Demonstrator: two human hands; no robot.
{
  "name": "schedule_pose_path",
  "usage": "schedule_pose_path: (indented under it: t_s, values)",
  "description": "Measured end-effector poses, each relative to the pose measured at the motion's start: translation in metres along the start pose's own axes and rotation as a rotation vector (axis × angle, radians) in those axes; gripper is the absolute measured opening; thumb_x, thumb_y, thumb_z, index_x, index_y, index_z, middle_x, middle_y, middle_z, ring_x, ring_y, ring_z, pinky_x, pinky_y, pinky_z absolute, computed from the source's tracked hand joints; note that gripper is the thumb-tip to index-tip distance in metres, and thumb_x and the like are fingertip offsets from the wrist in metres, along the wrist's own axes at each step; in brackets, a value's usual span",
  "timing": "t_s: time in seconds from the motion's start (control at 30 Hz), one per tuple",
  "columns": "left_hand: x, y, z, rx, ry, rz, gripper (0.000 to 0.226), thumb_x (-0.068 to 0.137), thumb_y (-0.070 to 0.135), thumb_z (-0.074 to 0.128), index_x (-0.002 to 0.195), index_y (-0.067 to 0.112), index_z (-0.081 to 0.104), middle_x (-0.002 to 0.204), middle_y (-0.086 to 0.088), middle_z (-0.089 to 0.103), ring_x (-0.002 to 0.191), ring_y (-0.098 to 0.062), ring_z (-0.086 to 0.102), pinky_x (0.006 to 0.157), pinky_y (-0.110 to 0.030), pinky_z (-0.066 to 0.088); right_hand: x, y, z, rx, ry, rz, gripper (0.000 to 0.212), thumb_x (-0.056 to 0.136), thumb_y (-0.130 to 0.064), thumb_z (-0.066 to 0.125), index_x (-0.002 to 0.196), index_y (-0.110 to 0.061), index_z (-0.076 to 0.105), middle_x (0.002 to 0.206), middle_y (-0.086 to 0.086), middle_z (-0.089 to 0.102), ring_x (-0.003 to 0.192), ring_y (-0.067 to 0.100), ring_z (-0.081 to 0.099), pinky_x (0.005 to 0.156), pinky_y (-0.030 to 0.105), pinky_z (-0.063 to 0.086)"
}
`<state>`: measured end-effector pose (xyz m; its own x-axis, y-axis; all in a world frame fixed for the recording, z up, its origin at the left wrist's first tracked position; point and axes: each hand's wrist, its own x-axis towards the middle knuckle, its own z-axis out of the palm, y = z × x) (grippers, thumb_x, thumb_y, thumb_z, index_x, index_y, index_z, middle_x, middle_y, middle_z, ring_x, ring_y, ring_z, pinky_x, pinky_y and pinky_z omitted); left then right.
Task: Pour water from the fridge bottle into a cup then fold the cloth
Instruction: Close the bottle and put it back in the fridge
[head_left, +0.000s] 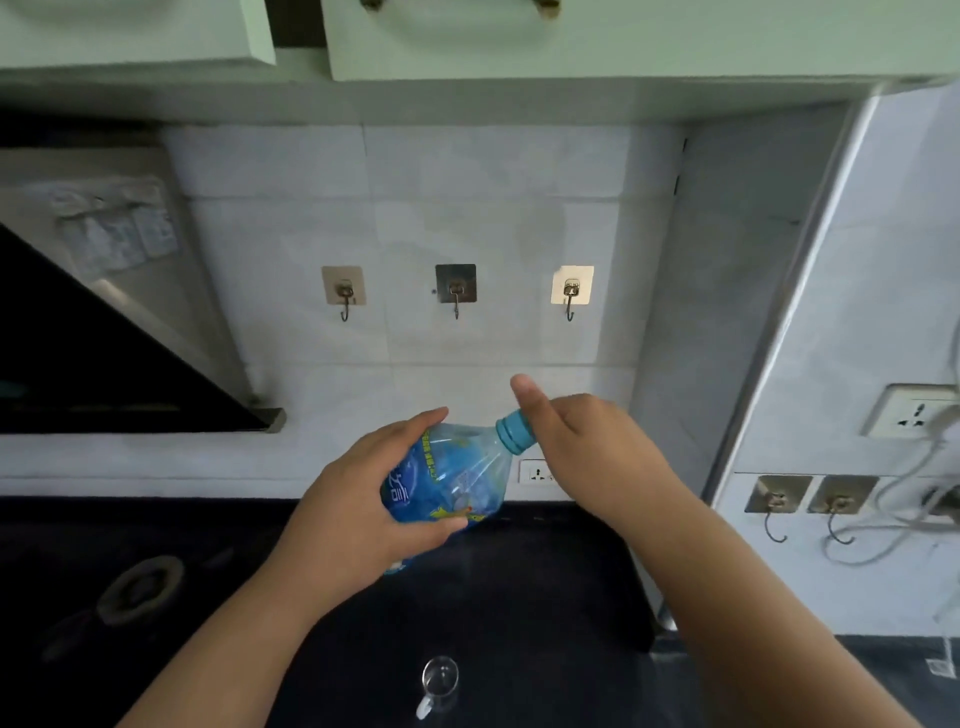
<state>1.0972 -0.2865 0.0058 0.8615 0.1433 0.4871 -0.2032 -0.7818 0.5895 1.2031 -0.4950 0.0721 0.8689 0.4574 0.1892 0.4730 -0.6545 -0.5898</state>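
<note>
A clear plastic bottle (457, 478) with a blue label is held tilted above the dark counter, its blue cap (514, 434) pointing up and right. My left hand (363, 504) grips the bottle's body from the left. My right hand (582, 441) is at the cap, fingers curled round it and thumb raised. A small clear glass cup (440, 680) with a handle stands on the counter below, near the bottom edge. No cloth is in view.
A black range hood (104, 353) juts out at the left, above a stove burner (140, 587). Three wall hooks (456, 291) hang on the tiled backsplash. At the right are a socket (909, 413), loose white cables (893, 519) and more hooks. Pale green cabinets (571, 41) hang overhead.
</note>
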Motion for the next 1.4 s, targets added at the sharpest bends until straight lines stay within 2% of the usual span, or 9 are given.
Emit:
schedule_pose_path:
  t_s: [0.07, 0.23, 0.53, 0.73, 0.83, 0.97, 1.13, 1.3, 1.4]
  values:
    - [-0.007, 0.005, 0.002, 0.0, 0.012, -0.027, 0.097, 0.064, 0.047, 0.096, 0.144, 0.063, 0.043, 0.129, 0.042, 0.05, 0.12, 0.016, 0.054, 0.098, -0.004, 0.041, -0.007, 0.009, -0.004, 0.102, -0.069, 0.01, 0.083, 0.089, -0.085, 0.016, 0.076, -0.015, 0.059, 0.071, 0.006, 0.067, 0.059, 0.016, 0.061, 0.071, 0.037, 0.056]
    - [-0.024, 0.016, 0.002, -0.028, 0.044, -0.033, 0.097, 0.064, 0.048, 0.096, 0.144, 0.063, 0.044, 0.13, 0.043, 0.05, 0.123, 0.011, 0.055, 0.099, -0.007, 0.043, -0.026, 0.023, -0.012, 0.097, -0.151, -0.328, 0.033, 0.097, -0.058, 0.055, 0.124, -0.042, 0.046, 0.099, -0.014, 0.07, 0.09, 0.004, 0.071, 0.081, 0.03, 0.061]
    - [-0.05, 0.021, -0.031, 0.067, -0.022, 0.092, 0.098, 0.067, 0.051, 0.093, 0.149, 0.058, 0.039, 0.137, 0.042, 0.047, 0.127, 0.011, 0.052, 0.107, -0.018, 0.047, -0.061, -0.015, 0.004, -0.109, 0.041, -0.117, 0.07, 0.09, -0.083, 0.032, 0.073, -0.019, 0.056, 0.064, -0.002, 0.059, 0.066, 0.016, 0.062, 0.068, 0.039, 0.053]
    - [-0.069, 0.002, -0.068, -0.05, -0.073, 0.058, 0.097, 0.065, 0.047, 0.097, 0.144, 0.063, 0.042, 0.133, 0.037, 0.052, 0.126, 0.009, 0.054, 0.108, -0.017, 0.047, -0.069, -0.03, 0.025, -0.037, 0.051, -0.503, 0.045, 0.098, -0.071, 0.039, 0.087, -0.029, 0.049, 0.076, -0.014, 0.05, 0.069, 0.01, 0.051, 0.059, 0.019, 0.039]
    - [-0.079, -0.005, -0.073, 0.06, -0.029, 0.114, 0.098, 0.067, 0.053, 0.092, 0.149, 0.059, 0.038, 0.136, 0.039, 0.05, 0.125, 0.011, 0.052, 0.105, -0.013, 0.045, -0.074, -0.039, 0.045, 0.155, 0.034, -0.308, 0.063, 0.091, -0.077, 0.041, 0.074, -0.016, 0.042, 0.061, -0.01, 0.04, 0.057, 0.007, 0.038, 0.057, 0.027, 0.036]
    - [-0.089, -0.02, -0.072, 0.107, -0.063, 0.128, 0.099, 0.068, 0.057, 0.09, 0.15, 0.06, 0.034, 0.133, 0.046, 0.047, 0.125, 0.015, 0.05, 0.108, -0.015, 0.044, -0.08, -0.049, 0.067, -0.079, 0.035, -0.064, 0.077, 0.091, -0.083, 0.029, 0.073, -0.01, 0.046, 0.057, -0.002, 0.049, 0.058, 0.017, 0.05, 0.062, 0.039, 0.046]
    - [-0.093, -0.028, -0.076, -0.206, -0.203, 0.02, 0.095, 0.061, 0.044, 0.099, 0.14, 0.064, 0.05, 0.131, 0.033, 0.058, 0.122, 0.01, 0.059, 0.11, -0.021, 0.048, -0.095, -0.05, 0.08, -0.119, 0.273, -0.43, 0.048, 0.106, -0.054, 0.033, 0.075, -0.02, 0.05, 0.069, -0.005, 0.051, 0.065, 0.021, 0.053, 0.058, 0.042, 0.046]
    - [-0.097, -0.028, -0.062, 0.199, -0.032, 0.125, 0.094, 0.069, 0.06, 0.087, 0.15, 0.052, 0.039, 0.139, 0.026, 0.058, 0.122, -0.002, 0.06, 0.105, -0.033, 0.049, -0.081, -0.068, 0.084, -0.21, 0.096, 0.151, 0.063, 0.108, -0.053, 0.033, 0.06, -0.012, 0.038, 0.059, 0.003, 0.049, 0.064, 0.029, 0.054, 0.061, 0.035, 0.041]
    - [-0.094, -0.031, -0.065, 0.02, -0.099, 0.061, 0.095, 0.068, 0.051, 0.093, 0.149, 0.055, 0.043, 0.138, 0.029, 0.058, 0.123, 0.004, 0.058, 0.108, -0.025, 0.047, -0.084, -0.06, 0.086, -0.068, 0.172, -0.015, 0.059, 0.104, -0.057, 0.04, 0.063, -0.015, 0.037, 0.056, -0.002, 0.045, 0.058, 0.022, 0.049, 0.059, 0.037, 0.042]
